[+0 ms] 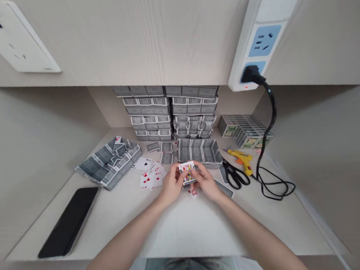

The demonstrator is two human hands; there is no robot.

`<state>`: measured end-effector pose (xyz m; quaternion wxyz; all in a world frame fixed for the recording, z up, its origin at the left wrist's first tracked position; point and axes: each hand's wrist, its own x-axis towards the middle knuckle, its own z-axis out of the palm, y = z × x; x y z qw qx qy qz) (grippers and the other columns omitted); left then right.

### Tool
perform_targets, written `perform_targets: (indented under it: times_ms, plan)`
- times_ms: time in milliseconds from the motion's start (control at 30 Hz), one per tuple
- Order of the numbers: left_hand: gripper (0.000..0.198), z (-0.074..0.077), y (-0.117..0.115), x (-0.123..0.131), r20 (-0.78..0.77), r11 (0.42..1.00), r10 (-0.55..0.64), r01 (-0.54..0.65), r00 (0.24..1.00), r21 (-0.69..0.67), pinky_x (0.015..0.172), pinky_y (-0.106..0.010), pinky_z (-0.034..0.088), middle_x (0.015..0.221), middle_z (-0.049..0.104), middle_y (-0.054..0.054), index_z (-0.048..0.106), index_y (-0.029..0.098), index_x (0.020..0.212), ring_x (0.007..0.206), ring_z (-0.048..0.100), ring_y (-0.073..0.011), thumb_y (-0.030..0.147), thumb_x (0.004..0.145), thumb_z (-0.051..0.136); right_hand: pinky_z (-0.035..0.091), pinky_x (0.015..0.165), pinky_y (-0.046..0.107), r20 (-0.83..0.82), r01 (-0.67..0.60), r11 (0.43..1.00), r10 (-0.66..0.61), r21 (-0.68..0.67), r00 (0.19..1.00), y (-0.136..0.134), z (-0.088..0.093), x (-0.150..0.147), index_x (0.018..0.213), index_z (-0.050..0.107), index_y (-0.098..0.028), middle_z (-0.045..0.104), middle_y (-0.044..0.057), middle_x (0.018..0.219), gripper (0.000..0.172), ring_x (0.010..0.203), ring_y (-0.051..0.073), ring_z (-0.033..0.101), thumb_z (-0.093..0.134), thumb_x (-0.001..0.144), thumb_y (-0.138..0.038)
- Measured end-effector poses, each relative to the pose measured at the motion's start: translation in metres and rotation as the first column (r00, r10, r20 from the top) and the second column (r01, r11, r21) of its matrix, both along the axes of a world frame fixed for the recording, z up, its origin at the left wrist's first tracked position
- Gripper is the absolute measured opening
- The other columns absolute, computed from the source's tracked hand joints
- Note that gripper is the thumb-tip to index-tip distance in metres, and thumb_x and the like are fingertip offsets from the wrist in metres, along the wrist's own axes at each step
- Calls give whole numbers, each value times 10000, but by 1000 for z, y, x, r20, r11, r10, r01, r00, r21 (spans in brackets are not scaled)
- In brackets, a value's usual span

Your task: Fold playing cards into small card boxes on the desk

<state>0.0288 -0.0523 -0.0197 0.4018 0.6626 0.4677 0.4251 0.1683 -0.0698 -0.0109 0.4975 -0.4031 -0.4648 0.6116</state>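
Between both hands, above the middle of the desk, is a small stack of playing cards (187,172) with a picture card face up on top. My left hand (172,183) grips its left side, thumb on the face. On the right side my right hand (206,182) holds it too, its thumb also on top. A red-suited card (194,193) shows just below the hands. Loose face-up playing cards (150,178) lie left of my left hand. Directly behind the hands stands an open box made of grey-backed cards (199,150).
Stacked grey card boxes (149,108) stand at the back. A card tray (108,164) and a black phone-like slab (69,223) lie left. Scissors (236,175), a yellow glue gun (241,157) with a black cord (275,194), and packed card decks (244,130) are right. A power strip (258,43) hangs above.
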Motion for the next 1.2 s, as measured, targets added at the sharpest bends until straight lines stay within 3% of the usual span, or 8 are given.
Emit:
perform_targets:
  times_ms: [367, 567, 767, 900, 1033, 1200]
  plan:
    - [254, 5, -3, -1, 17, 994, 98, -99, 995, 44, 756, -273, 419, 908, 579, -41, 486, 193, 975, 845, 537, -153, 384, 843, 384, 511, 424, 255, -170, -30, 996, 14, -90, 985, -3, 7, -7, 975, 395, -226, 600, -31, 660, 355, 467, 134, 614, 546, 753, -458]
    - [254, 14, -11, 0, -3, 991, 132, -132, 991, 12, 623, -237, 413, 787, 565, -3, 442, 202, 963, 674, 528, -124, 413, 831, 389, 504, 481, 267, -223, -166, 981, 140, -102, 965, -5, 8, -9, 960, 395, -227, 586, -49, 605, 331, 523, 145, 633, 549, 759, -440]
    - [277, 21, -14, -1, -17, 985, 175, -175, 984, 0, 482, -200, 325, 544, 460, 46, 408, 189, 686, 494, 431, -92, 423, 829, 365, 501, 490, 280, -262, -223, 968, 187, -115, 947, -6, 5, -10, 904, 362, -231, 580, -60, 599, 319, 523, 142, 625, 556, 758, -438]
    - [277, 24, -14, -4, 9, 988, 153, -153, 988, 12, 479, -195, 315, 511, 433, 52, 401, 185, 637, 477, 401, -85, 398, 812, 400, 487, 451, 258, -267, -280, 950, 238, -136, 934, -8, 5, -10, 864, 345, -230, 591, -51, 635, 315, 510, 138, 619, 539, 764, -457]
    - [278, 23, -15, -4, 69, 988, 152, -149, 986, -49, 470, -195, 319, 524, 450, 47, 431, 184, 674, 478, 408, -89, 429, 802, 410, 485, 440, 250, -238, -227, 966, 193, -126, 952, -7, 5, -11, 944, 367, -235, 584, -46, 626, 340, 507, 141, 617, 523, 764, -477]
    - [264, 19, -14, -2, 147, 991, 118, -107, 982, -75, 518, -198, 376, 652, 525, 25, 488, 184, 865, 551, 467, -100, 423, 813, 388, 488, 425, 254, -195, -126, 988, 105, -95, 975, -8, 2, -14, 1007, 355, -252, 556, -67, 568, 362, 455, 141, 601, 507, 766, -475]
